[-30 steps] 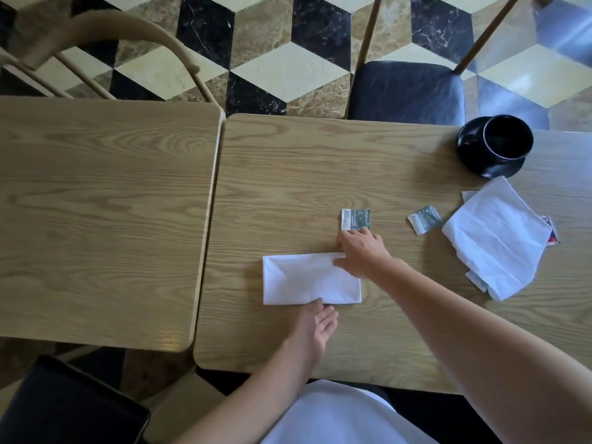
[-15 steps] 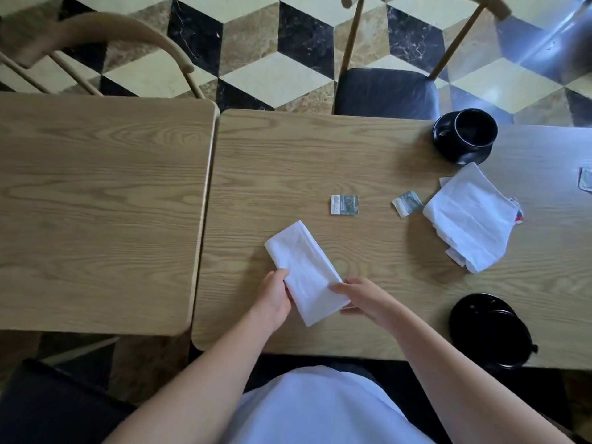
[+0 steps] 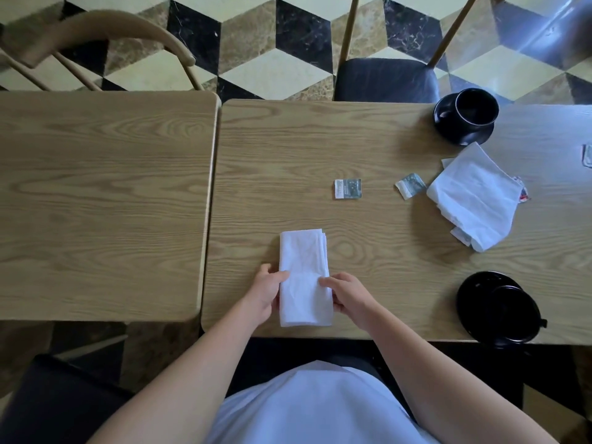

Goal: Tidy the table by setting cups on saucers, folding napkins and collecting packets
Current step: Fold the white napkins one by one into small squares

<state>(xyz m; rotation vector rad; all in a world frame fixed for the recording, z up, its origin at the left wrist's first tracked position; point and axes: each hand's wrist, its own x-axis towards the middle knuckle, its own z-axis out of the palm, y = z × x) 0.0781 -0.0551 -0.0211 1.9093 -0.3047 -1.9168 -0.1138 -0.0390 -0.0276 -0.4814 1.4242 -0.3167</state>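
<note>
Fingers of the left hand curl onto the left edge of the folded napkin, thumb on top of the cloth; the right hand mirrors it on the opposite edge, fingertips pinching the fold — both hands closed on the one strip of white cloth, which lies lengthwise away from the person, flat on the wooden table near its close edge. Beyond the hands lies a small packet, and further right of it a second packet, crumpled. Just past that sits a loose napkin, unfolded, with other packets peeking from under its edges. Farther still beyond the right hand, a black cup stands on its saucer. Right of the right hand, near the close edge — another black cup on a saucer.
</note>
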